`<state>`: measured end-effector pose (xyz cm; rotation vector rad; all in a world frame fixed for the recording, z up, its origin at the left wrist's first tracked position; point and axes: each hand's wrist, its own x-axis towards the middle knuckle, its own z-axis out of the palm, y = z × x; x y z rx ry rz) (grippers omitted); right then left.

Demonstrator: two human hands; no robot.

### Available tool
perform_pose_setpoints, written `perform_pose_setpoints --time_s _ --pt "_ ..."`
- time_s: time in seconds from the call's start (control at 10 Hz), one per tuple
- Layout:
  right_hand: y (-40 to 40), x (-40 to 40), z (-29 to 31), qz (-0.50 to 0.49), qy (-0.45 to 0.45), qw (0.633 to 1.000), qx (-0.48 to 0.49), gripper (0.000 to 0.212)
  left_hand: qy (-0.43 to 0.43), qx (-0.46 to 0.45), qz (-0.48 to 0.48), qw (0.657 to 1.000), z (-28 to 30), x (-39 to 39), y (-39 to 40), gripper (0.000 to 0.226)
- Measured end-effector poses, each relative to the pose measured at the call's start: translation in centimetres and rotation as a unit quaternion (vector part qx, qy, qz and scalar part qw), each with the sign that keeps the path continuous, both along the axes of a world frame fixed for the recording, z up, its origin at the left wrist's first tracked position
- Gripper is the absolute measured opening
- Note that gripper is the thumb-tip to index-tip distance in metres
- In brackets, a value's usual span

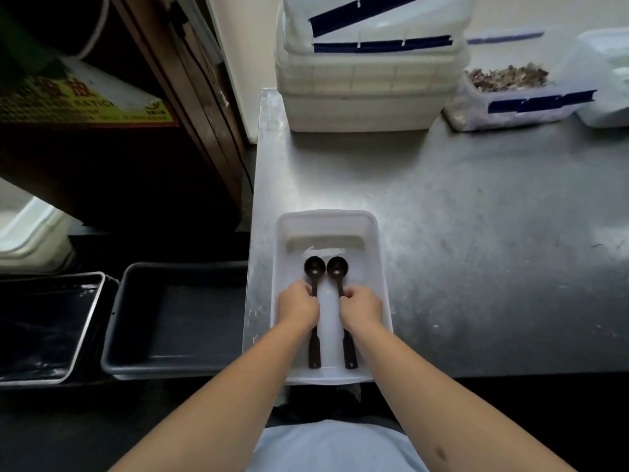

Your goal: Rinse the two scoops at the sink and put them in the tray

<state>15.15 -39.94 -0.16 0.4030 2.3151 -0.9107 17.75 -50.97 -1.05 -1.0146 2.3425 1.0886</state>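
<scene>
Two black long-handled scoops lie side by side inside a white plastic tray [374, 267] at the near left corner of the steel counter. My left hand [297, 306] is closed around the handle of the left scoop [314, 267]. My right hand [362, 306] is closed around the handle of the right scoop [337, 267]. Both bowls point away from me, and the handle ends stick out below my wrists near the tray's front rim.
A stack of white lidded tubs [367, 80] stands at the back of the steel counter [493, 250]. A clear tub of brown bits [510, 93] sits to its right. Left of the counter, lower down, are a grey bin [177, 321] and a dark metal-rimmed pan [47, 328].
</scene>
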Motion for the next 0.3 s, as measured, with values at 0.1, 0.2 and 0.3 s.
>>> perform_pose_setpoints --time_s 0.1,0.2,0.3 --pt "0.0 0.3 0.3 -0.011 0.002 1.0 0.001 0.02 -0.003 0.012 0.001 1.0 -0.1 0.1 0.3 0.017" --pt "-0.2 0.4 0.9 0.005 -0.008 1.0 0.023 0.02 -0.031 0.02 -0.007 0.999 0.8 -0.1 0.4 0.025" --pt "0.1 1.0 1.5 0.073 0.052 0.996 0.028 0.034 0.014 0.01 -0.032 0.999 2.2 -0.2 0.3 0.034"
